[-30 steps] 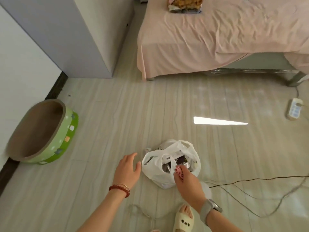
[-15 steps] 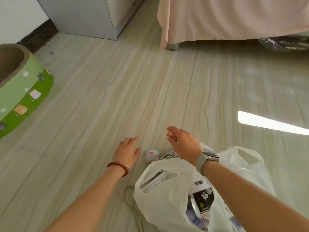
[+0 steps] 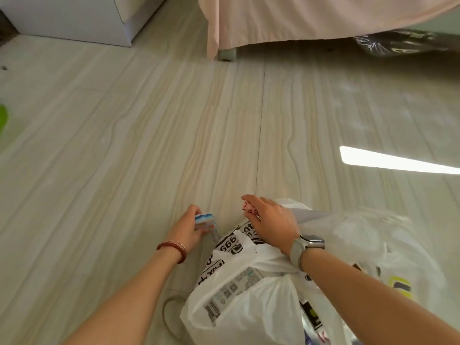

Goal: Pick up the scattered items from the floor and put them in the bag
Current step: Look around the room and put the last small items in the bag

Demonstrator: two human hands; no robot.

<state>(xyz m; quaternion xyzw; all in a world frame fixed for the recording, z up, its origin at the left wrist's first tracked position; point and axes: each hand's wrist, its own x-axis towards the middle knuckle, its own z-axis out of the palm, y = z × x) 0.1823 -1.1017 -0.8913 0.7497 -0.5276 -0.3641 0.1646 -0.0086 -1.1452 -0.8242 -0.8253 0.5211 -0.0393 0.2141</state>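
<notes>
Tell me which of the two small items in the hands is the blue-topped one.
It is the small packet gripped by the left hand, low beside the white bag. The right hand holds a red-and-white patterned item instead, above the bag's edge.

The digits "999" can be read, upside down in bold black print, on a white box [image 3: 230, 247] showing through the thin white plastic bag [image 3: 249, 307], while the box's other markings and its barcode label are too blurred to read.
</notes>
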